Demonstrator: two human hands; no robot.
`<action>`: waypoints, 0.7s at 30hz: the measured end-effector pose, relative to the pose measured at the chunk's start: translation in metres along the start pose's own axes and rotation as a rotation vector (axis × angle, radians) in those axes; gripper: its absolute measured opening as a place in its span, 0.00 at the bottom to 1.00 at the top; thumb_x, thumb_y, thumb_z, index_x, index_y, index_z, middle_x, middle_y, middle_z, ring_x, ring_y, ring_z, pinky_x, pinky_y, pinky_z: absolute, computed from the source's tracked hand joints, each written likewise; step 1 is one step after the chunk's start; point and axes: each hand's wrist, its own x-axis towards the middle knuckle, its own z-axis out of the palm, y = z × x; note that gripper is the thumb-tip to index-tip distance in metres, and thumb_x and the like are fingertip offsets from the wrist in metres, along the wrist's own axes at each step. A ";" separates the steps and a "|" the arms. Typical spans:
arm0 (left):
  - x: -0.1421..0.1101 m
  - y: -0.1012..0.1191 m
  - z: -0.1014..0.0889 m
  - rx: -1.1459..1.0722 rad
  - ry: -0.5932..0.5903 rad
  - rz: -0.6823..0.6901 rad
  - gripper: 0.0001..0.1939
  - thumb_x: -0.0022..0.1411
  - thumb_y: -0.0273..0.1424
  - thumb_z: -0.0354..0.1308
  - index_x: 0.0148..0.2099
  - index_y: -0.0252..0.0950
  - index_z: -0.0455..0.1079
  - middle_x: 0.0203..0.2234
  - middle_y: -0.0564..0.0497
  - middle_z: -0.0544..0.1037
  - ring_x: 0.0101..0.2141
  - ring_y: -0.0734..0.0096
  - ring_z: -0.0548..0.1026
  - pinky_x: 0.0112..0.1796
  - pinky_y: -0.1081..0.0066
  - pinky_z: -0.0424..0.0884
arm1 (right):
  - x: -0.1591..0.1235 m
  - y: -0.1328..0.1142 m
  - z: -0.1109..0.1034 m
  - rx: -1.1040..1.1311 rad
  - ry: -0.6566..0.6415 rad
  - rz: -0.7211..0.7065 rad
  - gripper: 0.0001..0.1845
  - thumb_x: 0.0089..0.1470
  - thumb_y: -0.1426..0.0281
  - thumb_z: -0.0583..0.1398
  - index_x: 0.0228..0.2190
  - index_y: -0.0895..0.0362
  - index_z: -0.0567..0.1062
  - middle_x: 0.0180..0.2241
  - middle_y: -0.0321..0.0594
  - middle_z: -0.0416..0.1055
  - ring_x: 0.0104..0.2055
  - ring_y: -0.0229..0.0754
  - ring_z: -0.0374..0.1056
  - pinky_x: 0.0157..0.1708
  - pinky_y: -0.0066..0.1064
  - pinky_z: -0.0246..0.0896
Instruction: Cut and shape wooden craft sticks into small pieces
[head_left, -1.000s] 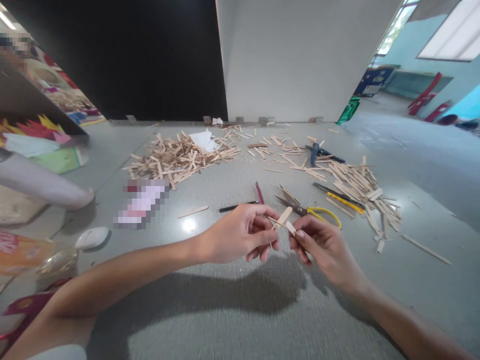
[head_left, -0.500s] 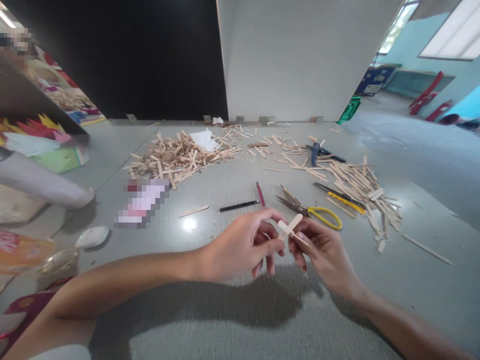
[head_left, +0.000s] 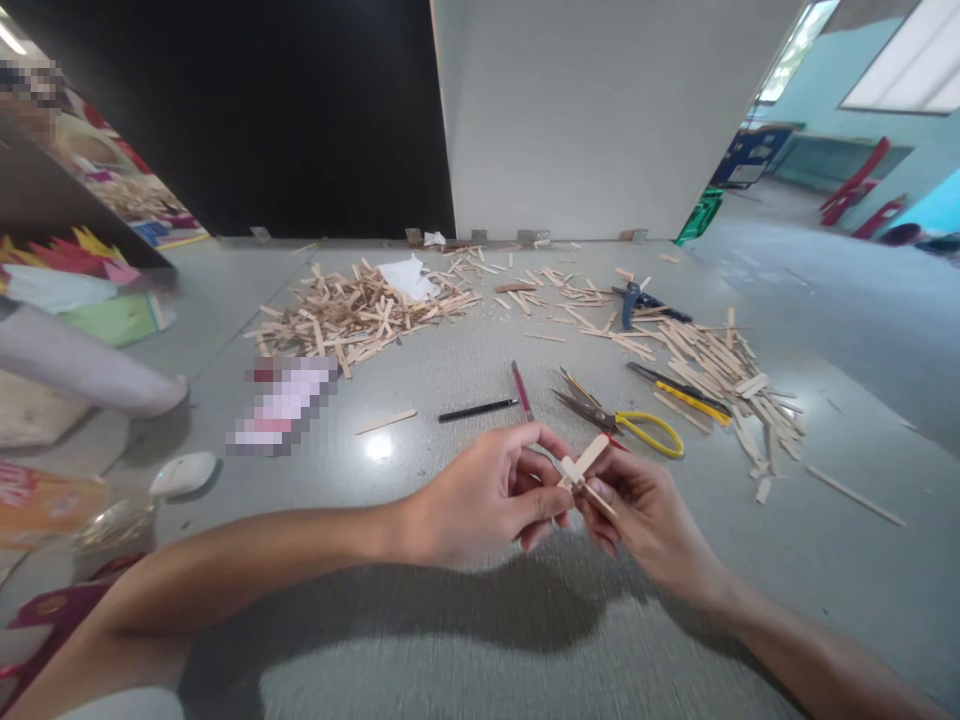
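Note:
Crossed wooden craft sticks (head_left: 595, 457) are pinched between my two hands, low over the grey floor. My left hand (head_left: 499, 490) grips them from the left with thumb and fingers closed. From the right, my right hand (head_left: 637, 505) holds them between thumb and forefinger. The fingers partly hide where the sticks meet. Just beyond my hands lie scissors (head_left: 626, 425) with yellow handles, a black pen (head_left: 478, 410) and a pink pencil (head_left: 522, 388). A single craft stick (head_left: 386, 422) rests to the left.
A big heap of craft sticks (head_left: 360, 315) with white paper on it lies back left. More sticks (head_left: 731, 375), blue pliers (head_left: 634, 303) and a yellow cutter (head_left: 691, 402) lie right. A white mouse-shaped object (head_left: 184, 474) sits left. A black-and-white panel (head_left: 570, 120) stands behind.
The crossed sticks have turned slightly in my fingers, and my left fingertips have closed in on them. My right hand has shifted a little. The things on the floor stay put.

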 end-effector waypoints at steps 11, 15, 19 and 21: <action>-0.001 0.001 0.001 -0.065 -0.010 -0.054 0.22 0.65 0.45 0.72 0.42 0.38 0.66 0.26 0.56 0.78 0.20 0.80 0.69 0.22 0.77 0.64 | -0.002 -0.001 0.001 -0.104 -0.018 -0.017 0.28 0.63 0.42 0.65 0.30 0.54 0.73 0.19 0.29 0.62 0.17 0.32 0.54 0.15 0.25 0.56; 0.000 -0.001 0.001 -0.079 -0.016 -0.041 0.23 0.65 0.46 0.72 0.42 0.38 0.64 0.26 0.55 0.78 0.21 0.79 0.70 0.22 0.77 0.65 | -0.002 0.000 0.002 -0.097 -0.002 -0.019 0.29 0.63 0.42 0.66 0.29 0.54 0.73 0.19 0.29 0.62 0.17 0.32 0.54 0.15 0.25 0.56; 0.001 -0.001 0.001 -0.036 0.010 0.025 0.21 0.70 0.47 0.68 0.45 0.37 0.65 0.28 0.55 0.78 0.20 0.81 0.69 0.21 0.78 0.64 | -0.001 -0.003 0.003 -0.064 0.057 -0.031 0.25 0.63 0.46 0.68 0.30 0.54 0.74 0.19 0.29 0.64 0.16 0.32 0.56 0.15 0.24 0.59; 0.000 -0.001 0.002 -0.002 0.011 0.024 0.22 0.70 0.47 0.67 0.51 0.38 0.65 0.30 0.54 0.79 0.19 0.80 0.70 0.20 0.78 0.64 | 0.000 -0.006 0.004 -0.061 0.085 -0.052 0.25 0.63 0.47 0.68 0.29 0.54 0.72 0.20 0.30 0.67 0.16 0.32 0.59 0.15 0.24 0.61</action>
